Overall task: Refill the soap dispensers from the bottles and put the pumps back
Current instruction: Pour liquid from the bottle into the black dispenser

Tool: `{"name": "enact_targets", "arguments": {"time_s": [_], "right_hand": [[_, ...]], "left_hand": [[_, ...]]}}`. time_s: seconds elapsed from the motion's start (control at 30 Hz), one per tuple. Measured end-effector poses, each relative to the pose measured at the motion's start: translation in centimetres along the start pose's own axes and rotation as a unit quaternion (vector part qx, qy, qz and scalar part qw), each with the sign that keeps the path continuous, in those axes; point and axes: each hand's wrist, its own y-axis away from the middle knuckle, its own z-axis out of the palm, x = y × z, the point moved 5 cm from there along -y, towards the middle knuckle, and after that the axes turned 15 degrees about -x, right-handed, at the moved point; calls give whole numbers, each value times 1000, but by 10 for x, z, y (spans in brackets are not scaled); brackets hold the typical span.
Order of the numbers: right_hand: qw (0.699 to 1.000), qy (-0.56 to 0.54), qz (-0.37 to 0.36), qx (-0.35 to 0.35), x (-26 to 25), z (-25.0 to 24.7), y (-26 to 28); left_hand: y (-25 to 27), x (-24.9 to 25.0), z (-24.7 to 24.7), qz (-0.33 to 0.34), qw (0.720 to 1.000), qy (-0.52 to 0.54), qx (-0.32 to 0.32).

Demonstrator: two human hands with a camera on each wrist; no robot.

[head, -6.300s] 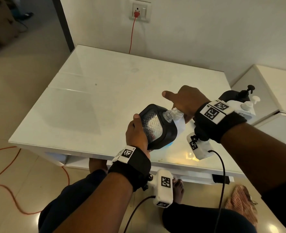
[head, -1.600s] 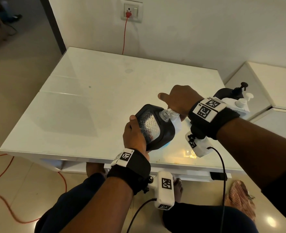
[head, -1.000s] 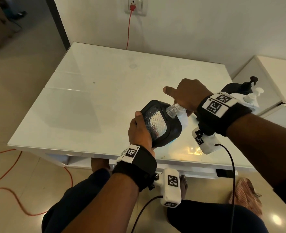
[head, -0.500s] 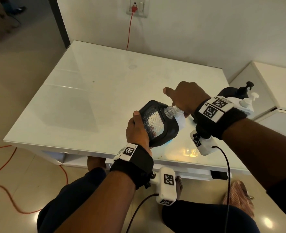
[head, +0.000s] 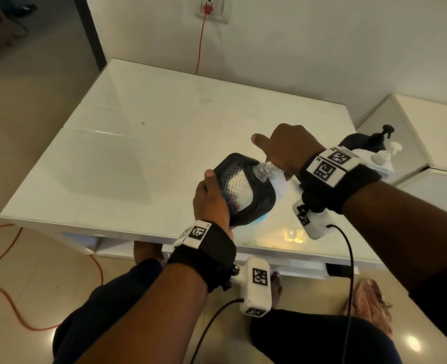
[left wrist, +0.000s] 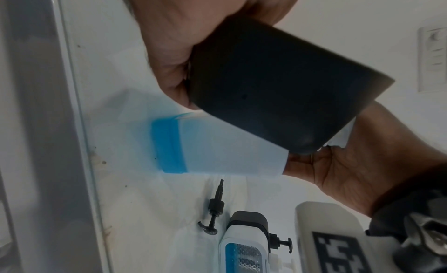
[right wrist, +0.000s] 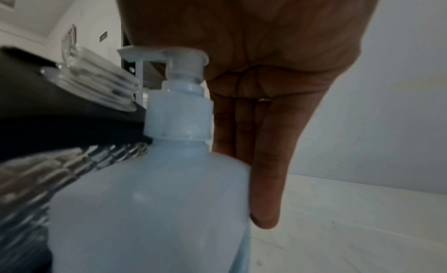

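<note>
My left hand (head: 209, 203) grips a black soap dispenser (head: 243, 190) with a textured clear window and holds it tilted above the table. Its open clear threaded neck (head: 261, 169) sits right at the nozzle of a white refill bottle (head: 278, 183). My right hand (head: 288, 148) rests palm-down on that bottle's pump head (right wrist: 164, 54), with the fingers (right wrist: 263, 181) hanging straight down behind the bottle. The wrist view shows a band of blue liquid (left wrist: 167, 145) at the bottle's base. A loose black pump (left wrist: 214, 210) lies on the table near it.
Two more dispensers stand at the table's right edge: a black one (head: 361, 143) and a white one (head: 382, 158) holding blue liquid. The glossy white table (head: 164, 132) has a white cabinet (head: 427, 122) to its right. An orange cable (head: 7, 298) lies on the floor.
Both hands, the dispenser and the bottle keep the same pose throughout. Only the head view shifts slightly.
</note>
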Motion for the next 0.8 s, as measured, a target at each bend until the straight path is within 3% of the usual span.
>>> {"name": "enact_targets", "arguments": {"time_s": [0.2, 0.43, 0.67, 0.8], "right_hand": [[998, -59, -10, -33, 1, -3, 2], [999, -31, 20, 15, 2, 0, 1], [997, -60, -14, -47, 5, -3, -4], [999, -35, 18, 0, 5, -3, 1]], "left_hand": [[1, -1, 2, -16, 1000, 2, -8], [1, -1, 1, -5, 1000, -6, -10], [1, 1, 3, 0, 1000, -28, -9], [1, -1, 2, -8, 1000, -7, 0]]}}
